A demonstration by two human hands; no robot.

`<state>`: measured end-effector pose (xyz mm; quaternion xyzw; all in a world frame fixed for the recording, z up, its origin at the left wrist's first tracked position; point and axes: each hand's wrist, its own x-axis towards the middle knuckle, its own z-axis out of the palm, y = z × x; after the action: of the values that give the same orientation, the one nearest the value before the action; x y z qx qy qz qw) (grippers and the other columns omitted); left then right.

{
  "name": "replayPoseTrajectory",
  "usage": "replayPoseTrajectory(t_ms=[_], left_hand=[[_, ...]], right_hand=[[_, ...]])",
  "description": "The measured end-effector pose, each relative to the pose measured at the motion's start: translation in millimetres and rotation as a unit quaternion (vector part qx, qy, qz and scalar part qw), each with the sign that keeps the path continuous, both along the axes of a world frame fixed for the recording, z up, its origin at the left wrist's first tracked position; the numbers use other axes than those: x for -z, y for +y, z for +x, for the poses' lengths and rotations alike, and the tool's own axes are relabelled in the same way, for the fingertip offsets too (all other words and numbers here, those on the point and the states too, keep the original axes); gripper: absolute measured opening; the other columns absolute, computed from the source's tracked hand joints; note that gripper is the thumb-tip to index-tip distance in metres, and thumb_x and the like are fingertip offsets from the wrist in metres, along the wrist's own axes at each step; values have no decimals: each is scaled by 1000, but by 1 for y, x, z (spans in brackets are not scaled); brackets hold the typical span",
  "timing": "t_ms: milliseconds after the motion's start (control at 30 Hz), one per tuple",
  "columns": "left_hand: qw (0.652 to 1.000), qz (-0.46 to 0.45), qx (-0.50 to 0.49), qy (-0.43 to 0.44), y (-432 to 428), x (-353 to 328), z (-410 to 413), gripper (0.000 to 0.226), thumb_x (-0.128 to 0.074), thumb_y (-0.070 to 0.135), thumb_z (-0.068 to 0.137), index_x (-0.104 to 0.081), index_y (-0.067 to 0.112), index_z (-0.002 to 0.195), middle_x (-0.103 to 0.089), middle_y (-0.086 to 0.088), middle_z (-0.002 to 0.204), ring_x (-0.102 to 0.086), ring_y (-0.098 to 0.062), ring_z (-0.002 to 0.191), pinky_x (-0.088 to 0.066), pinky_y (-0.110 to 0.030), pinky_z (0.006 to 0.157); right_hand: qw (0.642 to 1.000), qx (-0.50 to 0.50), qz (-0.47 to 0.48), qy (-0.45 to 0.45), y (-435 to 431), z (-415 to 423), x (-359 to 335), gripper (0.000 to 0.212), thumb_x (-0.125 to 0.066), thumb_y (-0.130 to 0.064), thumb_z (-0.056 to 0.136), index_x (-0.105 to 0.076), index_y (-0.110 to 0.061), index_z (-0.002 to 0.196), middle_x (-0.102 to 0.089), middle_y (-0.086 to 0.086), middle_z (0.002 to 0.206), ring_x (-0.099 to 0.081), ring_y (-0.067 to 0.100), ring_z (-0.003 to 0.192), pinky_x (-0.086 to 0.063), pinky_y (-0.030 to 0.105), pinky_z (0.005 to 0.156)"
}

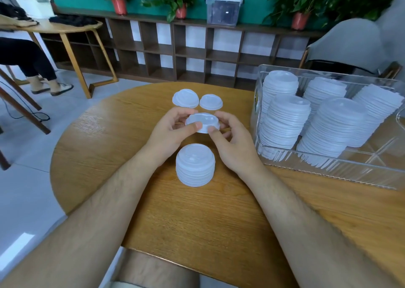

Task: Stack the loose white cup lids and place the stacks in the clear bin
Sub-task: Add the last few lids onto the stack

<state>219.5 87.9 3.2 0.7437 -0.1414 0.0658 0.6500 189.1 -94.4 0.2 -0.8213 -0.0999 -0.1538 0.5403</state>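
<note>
Both hands hold a few nested white lids [202, 121] above the round wooden table [197, 217]. My left hand [173, 132] grips their left side, thumb on the front rim. My right hand [232, 141] grips the right side the same way. Below the hands a short stack of white lids [195, 165] stands on the table. Two loose lids lie beyond the hands: one [185, 98] on the left, one [210, 101] on the right. The clear bin [328, 169] at the right holds several tall lid stacks [285, 123].
The table's curved edge drops off to the left and near my knees. A grey chair [350, 44] stands behind the bin. A person's legs [32, 64] and another wooden table [54, 27] are at far left. Shelving with potted plants lines the back wall.
</note>
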Motion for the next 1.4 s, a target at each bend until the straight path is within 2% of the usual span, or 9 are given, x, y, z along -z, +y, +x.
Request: replayPoseTrajectory(t_ms=[267,400,500,900,1000,1100,1200,1300,1400], left_hand=[[998,14,16,-62,14,3,-48,49,-78,36,77,-64,16,120,-67,-1,124,-61,-18,118,-45,-31,98],[998,14,22,-58,19,6,-61,53,-80,29,76,-61,8,121,-67,-10,122,-61,-22,115,-46,-45,102],[998,25,27,-43,23,10,-66,56,-80,28,76,-59,4,122,-68,-9,120,-62,-21,113,-43,-53,104],[997,59,55,-1,24,14,-69,58,-80,33,73,-60,10,123,-69,-8,121,-62,-22,118,-44,-50,108],[997,45,59,13,24,12,-69,58,-78,35,74,-60,11,124,-68,-9,124,-61,-23,121,-45,-43,107],[999,-7,36,32,25,10,-65,47,-71,34,82,-63,12,123,-67,-6,128,-60,-15,122,-46,-23,101],[999,-21,-28,38,22,9,-50,28,-66,19,96,-64,14,123,-67,0,126,-62,-2,114,-45,-13,92],[995,26,-90,26,15,11,-15,29,-66,20,97,-63,17,126,-63,5,127,-60,-1,114,-43,-5,86],[987,86,-137,0,11,15,29,33,-67,22,96,-59,19,128,-55,7,132,-55,-6,121,-42,-9,94]], right_hand=[[988,-138,-42,-58,-3,-12,-4,51,-67,-37,78,-60,-17,124,-57,-2,115,-53,11,111,-38,15,89],[977,-187,-75,-69,0,-16,-6,40,-69,-24,76,-64,-12,114,-57,5,112,-54,13,104,-37,13,88],[975,-196,-83,-61,0,-18,-6,40,-68,-26,73,-65,-12,110,-58,5,110,-54,12,100,-37,13,86],[968,-217,-117,38,0,-18,-2,47,-64,-37,68,-65,-23,113,-51,-4,113,-52,11,112,-41,25,97],[971,-224,-68,51,0,-18,-2,43,-64,-39,71,-66,-26,112,-54,0,114,-53,13,110,-42,23,94],[983,-162,48,69,1,-17,-3,35,-58,-41,78,-66,-32,111,-61,3,118,-56,11,109,-44,25,94],[991,-44,108,64,6,-5,0,18,-56,-24,96,-67,-28,109,-66,-3,115,-59,-1,103,-41,13,85],[997,11,71,30,15,28,5,15,-57,-19,100,-65,-27,110,-63,-4,114,-59,1,94,-41,7,81],[999,45,-31,-2,24,73,9,24,-56,-20,99,-64,-19,122,-60,-8,117,-56,12,106,-45,24,95]])
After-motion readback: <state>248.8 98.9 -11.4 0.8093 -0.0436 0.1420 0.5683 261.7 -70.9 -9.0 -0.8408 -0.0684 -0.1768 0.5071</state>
